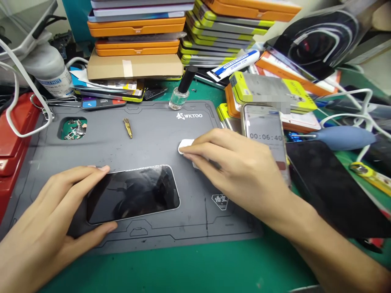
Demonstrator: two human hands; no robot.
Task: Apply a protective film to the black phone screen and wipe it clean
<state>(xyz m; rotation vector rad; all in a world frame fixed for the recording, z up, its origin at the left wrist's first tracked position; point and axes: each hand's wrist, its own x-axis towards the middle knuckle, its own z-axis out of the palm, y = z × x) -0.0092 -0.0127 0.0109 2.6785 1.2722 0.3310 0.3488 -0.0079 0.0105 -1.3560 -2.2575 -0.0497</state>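
A smartphone with a dark glossy screen lies face up on the grey work mat. My left hand grips its left end, with fingers on the far edge and the thumb on the near one. To the right of the phone, my right hand pinches a small white pad between thumb and fingers, at or just above the mat. Gold-coloured screwdriver bits lie behind the phone. A small clear bottle with a black cap stands at the mat's back edge.
Another phone showing a timer leans beyond my right hand. A dark screen panel and a blue-handled tool lie at the right. Stacked orange cases rise at the back. Small metal parts fill a mat recess.
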